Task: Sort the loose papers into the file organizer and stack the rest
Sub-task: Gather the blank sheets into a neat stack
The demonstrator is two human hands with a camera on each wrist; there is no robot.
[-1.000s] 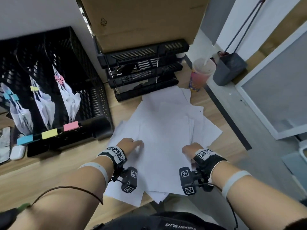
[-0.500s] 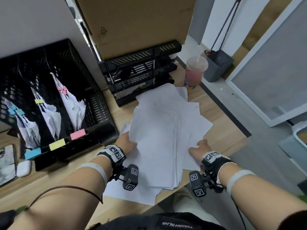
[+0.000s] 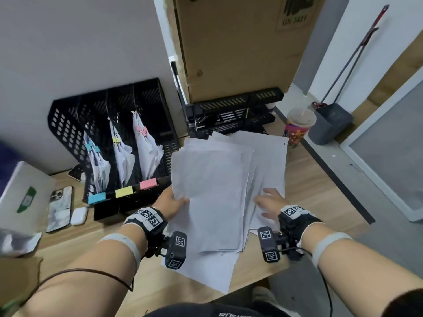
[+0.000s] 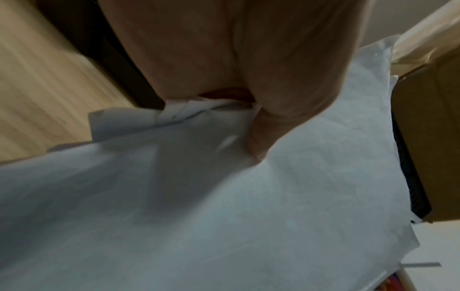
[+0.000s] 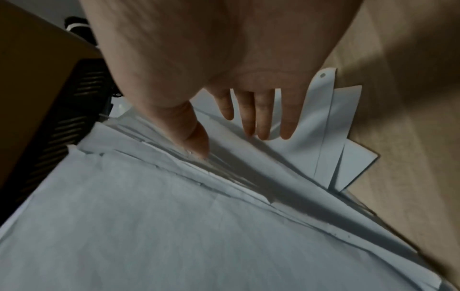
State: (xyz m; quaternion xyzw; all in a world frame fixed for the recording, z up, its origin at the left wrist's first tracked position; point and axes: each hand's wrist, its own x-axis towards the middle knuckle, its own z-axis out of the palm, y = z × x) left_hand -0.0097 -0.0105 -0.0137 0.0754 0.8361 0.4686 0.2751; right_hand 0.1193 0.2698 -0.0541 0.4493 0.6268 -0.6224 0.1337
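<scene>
A sheaf of loose white papers (image 3: 212,191) lies slanted on the wooden desk (image 3: 320,202), with one sheet (image 3: 206,268) under it near the front edge. My left hand (image 3: 174,203) grips the sheaf's left edge, the thumb (image 4: 261,137) pressing on top of the papers (image 4: 248,216). My right hand (image 3: 269,202) rests on the fanned right edges with straight, spread fingers (image 5: 261,122) touching the papers (image 5: 174,226). The black mesh file organizer (image 3: 68,124) stands to the left and holds three clipped bundles behind blue, yellow and pink labels.
A black stacked letter tray (image 3: 233,106) and a tall cardboard box (image 3: 238,42) stand behind the papers. A drink cup (image 3: 297,126) sits at the desk's far right corner. A phone (image 3: 59,209), an earbuds case (image 3: 79,216) and a white box (image 3: 23,197) lie at the left.
The spread papers have been drawn together into a narrower sheaf. My left hand now holds its raised left edge, and my right hand has moved onto its right side.
</scene>
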